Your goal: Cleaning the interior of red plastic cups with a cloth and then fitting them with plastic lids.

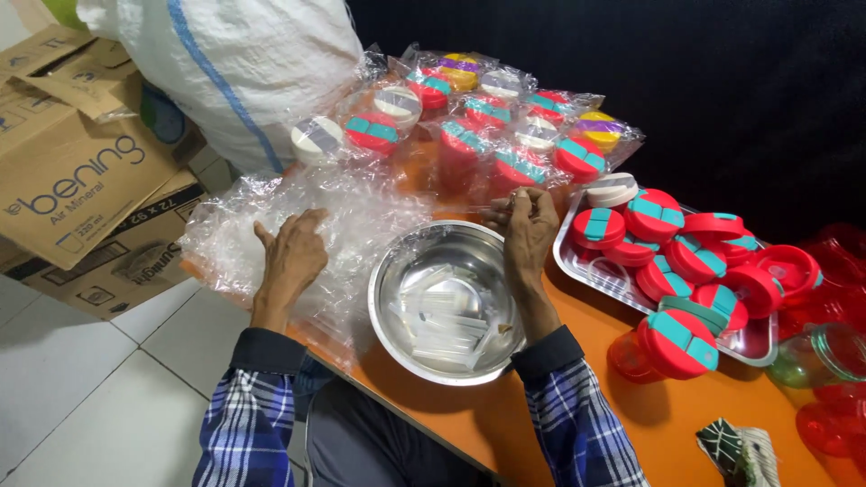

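Note:
My left hand [290, 254] rests flat, fingers apart, on a pile of clear plastic bags [361, 212] at the left of the orange table [505, 424]. My right hand [528, 230] hovers past the far rim of a round steel bowl [390, 271], fingers pinched together; whether something small sits between them I cannot tell. The bowl holds several small clear packets [446, 320]. To the right a steel tray [586, 271] carries red lids with teal flaps [654, 215]. Beyond my hands lie bagged containers with red, white and yellow lids [487, 117].
Cardboard boxes [72, 171] and a white woven sack [244, 63] stand at the left over a tiled floor. Red and clear plastic containers [830, 343] crowd the table's right end. A folded patterned cloth [735, 446] lies near the front right. A dark curtain hangs behind.

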